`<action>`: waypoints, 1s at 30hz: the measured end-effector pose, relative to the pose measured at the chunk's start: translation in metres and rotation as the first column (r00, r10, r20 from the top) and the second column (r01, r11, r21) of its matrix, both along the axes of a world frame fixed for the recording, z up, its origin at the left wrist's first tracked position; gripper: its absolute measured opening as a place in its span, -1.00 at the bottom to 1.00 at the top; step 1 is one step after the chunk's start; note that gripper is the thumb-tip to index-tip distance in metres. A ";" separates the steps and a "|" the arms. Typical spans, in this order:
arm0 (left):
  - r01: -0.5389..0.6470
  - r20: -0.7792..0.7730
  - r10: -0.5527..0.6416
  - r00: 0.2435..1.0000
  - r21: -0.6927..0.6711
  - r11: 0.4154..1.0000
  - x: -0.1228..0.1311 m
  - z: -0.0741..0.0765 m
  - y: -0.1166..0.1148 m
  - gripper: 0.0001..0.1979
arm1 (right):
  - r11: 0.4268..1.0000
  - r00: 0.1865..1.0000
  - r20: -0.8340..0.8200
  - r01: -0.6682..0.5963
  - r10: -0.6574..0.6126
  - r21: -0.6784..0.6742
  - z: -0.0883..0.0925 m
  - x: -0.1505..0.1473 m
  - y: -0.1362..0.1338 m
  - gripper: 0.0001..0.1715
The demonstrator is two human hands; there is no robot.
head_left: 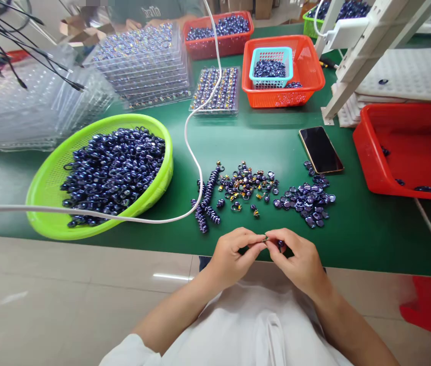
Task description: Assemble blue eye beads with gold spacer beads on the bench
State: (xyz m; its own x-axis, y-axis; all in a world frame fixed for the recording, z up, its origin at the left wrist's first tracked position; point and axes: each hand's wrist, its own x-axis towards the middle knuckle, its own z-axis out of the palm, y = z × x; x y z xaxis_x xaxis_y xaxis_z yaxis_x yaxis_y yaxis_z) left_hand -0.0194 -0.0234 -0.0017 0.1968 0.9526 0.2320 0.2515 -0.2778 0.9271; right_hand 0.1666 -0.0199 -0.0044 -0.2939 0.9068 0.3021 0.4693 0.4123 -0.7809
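Over the table's front edge, my left hand [234,254] and my right hand [295,259] meet, thumbs and forefingers pinched together. A small dark blue shiny part [281,244] shows between my right fingers. What my left fingertips pinch is too small to make out. Just beyond lie a loose heap of dark blue and gold pieces [244,184], a heap of flat dark blue shiny pieces [309,201] on the right, and rows of stacked dark rings [208,190] on the left.
A green basket [36,195] of dark ringed pieces stands left. A white cable [189,142] crosses the table. A phone [320,149] and red tray [368,152] are right. Behind stand a filled clear tray [215,109], stacked trays [154,76], an orange basket [251,99] and a person [158,11].
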 end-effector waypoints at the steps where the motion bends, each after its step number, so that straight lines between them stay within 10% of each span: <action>1: -0.011 0.010 0.012 1.000 -0.040 0.999 0.000 0.001 -0.002 -0.86 | 0.995 1.000 0.014 -0.006 0.004 0.097 -0.004 -0.003 0.000 -0.75; 6: -0.064 -0.082 0.053 0.995 -0.126 0.990 -0.006 0.002 -0.009 -0.89 | 0.951 0.997 0.082 -0.031 0.006 0.307 -0.019 -0.013 0.001 -0.67; 9: -0.125 -0.243 0.135 0.961 0.057 0.991 -0.022 0.003 -0.006 -0.80 | 0.959 0.998 0.054 -0.027 0.013 0.280 -0.019 -0.013 0.001 -0.69; 13: -0.174 -0.558 0.371 0.742 0.375 0.911 -0.052 0.003 0.008 -0.76 | 0.978 1.000 0.004 0.017 -0.018 0.206 -0.015 -0.010 0.003 -0.74; 17: -0.114 -0.719 0.364 0.592 0.373 0.921 -0.070 0.002 0.021 -0.83 | 0.987 0.999 0.006 0.031 -0.032 0.156 -0.015 -0.009 0.004 -0.78; 30: -0.102 -0.476 0.193 0.858 0.211 0.972 -0.055 0.004 0.020 -0.86 | 0.996 1.000 -0.013 0.018 -0.017 0.085 -0.016 -0.006 0.002 -0.80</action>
State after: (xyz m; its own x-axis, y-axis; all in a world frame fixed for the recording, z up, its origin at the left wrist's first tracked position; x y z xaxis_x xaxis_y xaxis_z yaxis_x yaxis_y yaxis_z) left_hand -0.0742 -0.0038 0.0020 0.1889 0.9334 0.3051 0.7107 -0.3444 0.6135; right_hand 0.1603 -0.0178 -0.0208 -0.2742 0.8827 0.3817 0.4677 0.4692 -0.7491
